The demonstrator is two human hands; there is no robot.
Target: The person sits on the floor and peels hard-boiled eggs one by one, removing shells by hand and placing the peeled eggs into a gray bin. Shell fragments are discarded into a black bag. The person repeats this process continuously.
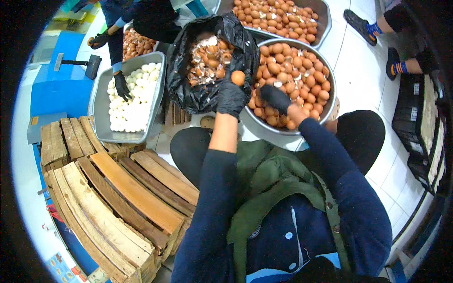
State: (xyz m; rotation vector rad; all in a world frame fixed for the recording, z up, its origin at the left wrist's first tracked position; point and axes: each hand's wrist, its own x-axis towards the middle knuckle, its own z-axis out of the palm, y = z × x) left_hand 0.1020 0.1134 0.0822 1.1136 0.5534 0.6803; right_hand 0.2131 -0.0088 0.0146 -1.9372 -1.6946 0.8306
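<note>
wood crates (122,198) sit low on the left, made of brown slats. up past them is a grey tray (101,113) full of peeled white eggs (130,104). a co-worker's hand (121,86) in a black glove rests on those white eggs. behind it is another tub of brown shells (137,43).

next comes a black bag (188,89), wide open, with broken brown eggshells (207,59) inside it. the left hand (231,96) wears a black glove and is lifted up just beside the bag's edge. its fingers are closed around one brown egg (238,78), which sticks up from the fingertips, between the bag and the big bowl.

to the right is a round metal bowl (330,75) packed with brown eggs (292,66). the right hand (276,98), also in a black glove, reaches down into that bowl and lies flat on the eggs near the close rim. its fingers look loose and stretched out, not gripping any one egg. the two hands are near each other but not touching.

farther back is a second metal tray of brown eggs (278,16). on the far right, another person's shoes (394,63) stand on the white floor (363,85), next to black crates (420,122).
</note>
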